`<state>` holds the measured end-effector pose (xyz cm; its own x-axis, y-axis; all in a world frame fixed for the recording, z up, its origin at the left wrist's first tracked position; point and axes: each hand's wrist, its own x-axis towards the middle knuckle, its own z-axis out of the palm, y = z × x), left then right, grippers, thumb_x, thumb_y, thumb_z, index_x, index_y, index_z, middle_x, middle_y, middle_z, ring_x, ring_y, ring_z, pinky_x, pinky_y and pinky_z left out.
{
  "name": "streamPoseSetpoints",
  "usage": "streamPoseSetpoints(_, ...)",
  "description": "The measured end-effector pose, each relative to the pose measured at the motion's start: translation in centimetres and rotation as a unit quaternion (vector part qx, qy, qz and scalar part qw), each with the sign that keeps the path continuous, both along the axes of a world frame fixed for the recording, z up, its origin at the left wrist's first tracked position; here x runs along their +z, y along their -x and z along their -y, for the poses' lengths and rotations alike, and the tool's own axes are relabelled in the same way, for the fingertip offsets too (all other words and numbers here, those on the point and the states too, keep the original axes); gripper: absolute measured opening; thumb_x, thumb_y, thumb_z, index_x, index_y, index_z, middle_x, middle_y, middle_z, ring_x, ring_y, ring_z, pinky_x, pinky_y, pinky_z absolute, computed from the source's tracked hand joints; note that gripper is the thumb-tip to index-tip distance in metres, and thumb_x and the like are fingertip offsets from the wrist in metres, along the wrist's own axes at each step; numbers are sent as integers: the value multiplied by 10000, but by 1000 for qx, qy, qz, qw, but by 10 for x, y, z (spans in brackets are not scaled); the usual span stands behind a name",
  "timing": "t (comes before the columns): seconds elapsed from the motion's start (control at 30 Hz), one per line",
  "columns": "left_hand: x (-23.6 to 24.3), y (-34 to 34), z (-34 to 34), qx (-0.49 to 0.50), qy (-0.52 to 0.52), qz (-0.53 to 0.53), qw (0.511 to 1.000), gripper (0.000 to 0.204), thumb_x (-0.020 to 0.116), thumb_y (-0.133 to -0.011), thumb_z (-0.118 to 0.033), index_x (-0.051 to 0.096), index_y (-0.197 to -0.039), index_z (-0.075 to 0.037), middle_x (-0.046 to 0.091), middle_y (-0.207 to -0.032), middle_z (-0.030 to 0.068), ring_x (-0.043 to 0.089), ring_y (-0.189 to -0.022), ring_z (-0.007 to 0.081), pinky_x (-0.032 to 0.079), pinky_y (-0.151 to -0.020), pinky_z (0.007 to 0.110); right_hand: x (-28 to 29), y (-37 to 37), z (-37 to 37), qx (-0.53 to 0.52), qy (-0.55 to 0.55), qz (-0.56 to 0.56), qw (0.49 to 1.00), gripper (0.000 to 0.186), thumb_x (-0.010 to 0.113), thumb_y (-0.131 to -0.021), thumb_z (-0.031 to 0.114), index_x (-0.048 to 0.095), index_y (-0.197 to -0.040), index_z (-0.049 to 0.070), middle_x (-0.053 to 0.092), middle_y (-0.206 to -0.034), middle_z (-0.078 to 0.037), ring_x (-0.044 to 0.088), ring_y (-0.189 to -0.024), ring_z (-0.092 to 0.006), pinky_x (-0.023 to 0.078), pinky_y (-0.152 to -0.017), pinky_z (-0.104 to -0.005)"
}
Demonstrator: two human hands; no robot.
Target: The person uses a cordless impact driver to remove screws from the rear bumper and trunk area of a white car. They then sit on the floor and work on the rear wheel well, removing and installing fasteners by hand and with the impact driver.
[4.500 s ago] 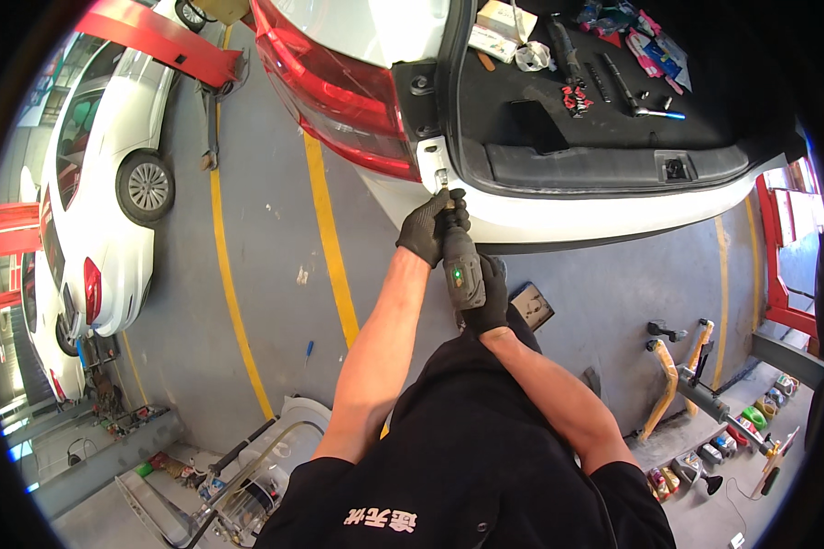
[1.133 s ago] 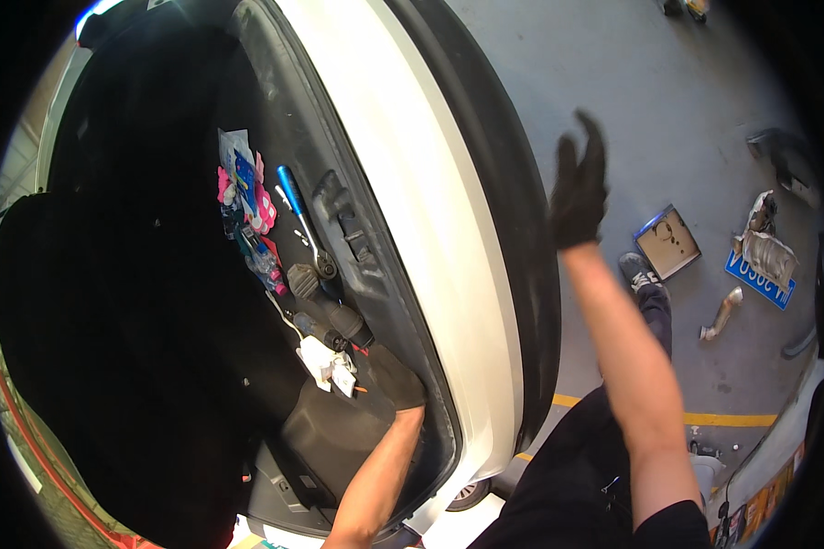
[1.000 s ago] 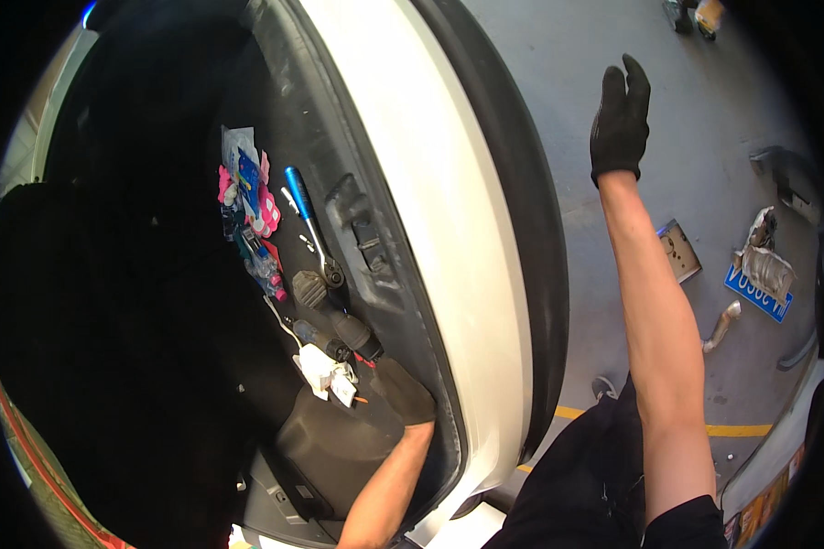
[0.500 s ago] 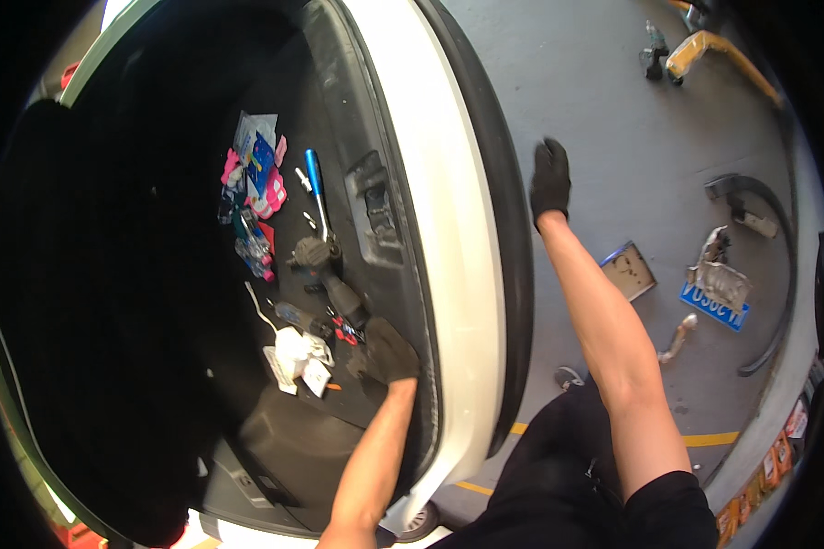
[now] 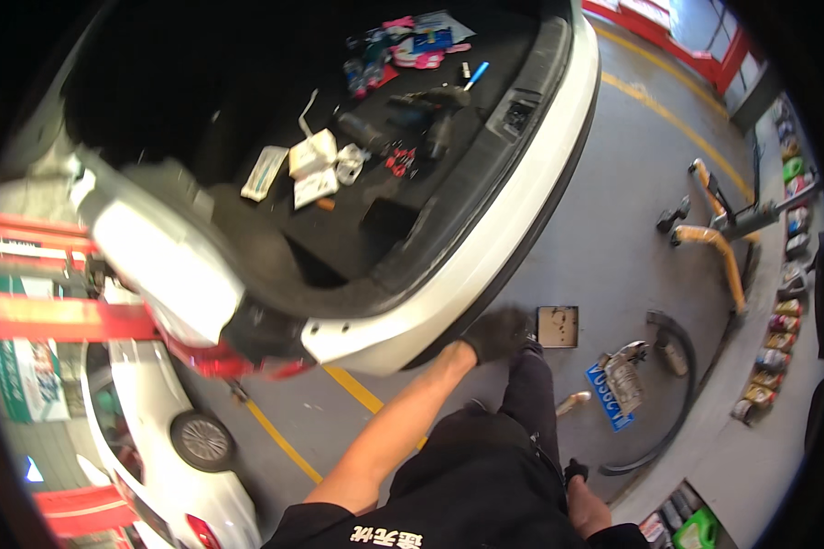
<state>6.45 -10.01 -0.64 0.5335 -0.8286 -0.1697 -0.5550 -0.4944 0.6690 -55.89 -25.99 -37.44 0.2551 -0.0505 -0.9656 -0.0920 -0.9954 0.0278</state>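
My left hand (image 5: 499,335), in a dark glove, is just beyond the rear bumper (image 5: 467,316) of a white car, over my own leg. Motion smears its fingers, and nothing can be made out in it. Low beside my body is my right hand (image 5: 574,471), also in a dark glove, its fingers too small and dark to read. In the open boot lie a dark cordless power tool (image 5: 438,133), a blue-handled wrench (image 5: 476,76), small red-and-black pieces (image 5: 400,163) and a white box (image 5: 313,154).
On the grey floor are a shallow tray (image 5: 569,314), a blue number plate (image 5: 604,395) and a curved black trim strip (image 5: 691,403). A yellow-legged stand (image 5: 728,270) is farther off. Bottles line the wall ledge (image 5: 801,316); another white car (image 5: 206,489) is at left.
My left hand has come out of the boot and moved past the bumper. My right hand has dropped from its outstretched position to my side. The view has turned.
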Motion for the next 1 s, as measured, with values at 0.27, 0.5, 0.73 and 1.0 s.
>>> streamPoseSetpoints(0.27,-186,274,-386,180,-404,-63,894,308,450,-935,-221,694,-1067,-87,669,-1141,180,637,-1064,335,507,-908,460,148,-98,-7,-760,58,144,631,317,658,-849,378,667,-770,71,629,-625,-115,622,-580,-304,454,-533,-479)
streamPoseSetpoints(0.5,-203,502,-597,10,-550,-260,793,512,559,-842,-517,679,-1168,-141,660,-1234,112,633,-1125,311,498,-942,483,190,-281,20,-194,-32,415,888,301,624,-889,348,683,-962,62,689,-769,-157,671,-727,-345,497,-637,-471)
streamPoseSetpoints(0.73,-217,439,-486,279,-390,-299,825,448,581,-832,-467,691,-1109,-133,673,-1176,130,641,-1089,333,506,-914,486,262,-372,-40,-427,-134,351,823,520,587,-866,531,731,-715,55,685,-657,-95,639,-575,-243,498,-579,-394)
streamPoseSetpoints(1.0,-199,510,-411,340,-273,-305,847,377,606,-819,-410,705,-1042,-123,689,-1110,150,651,-1049,358,515,-882,491,198,-350,-14,-72,-189,258,945,351,540,-912,210,565,-1257,152,736,-960,-28,668,-609,-181,551,-518,-375)
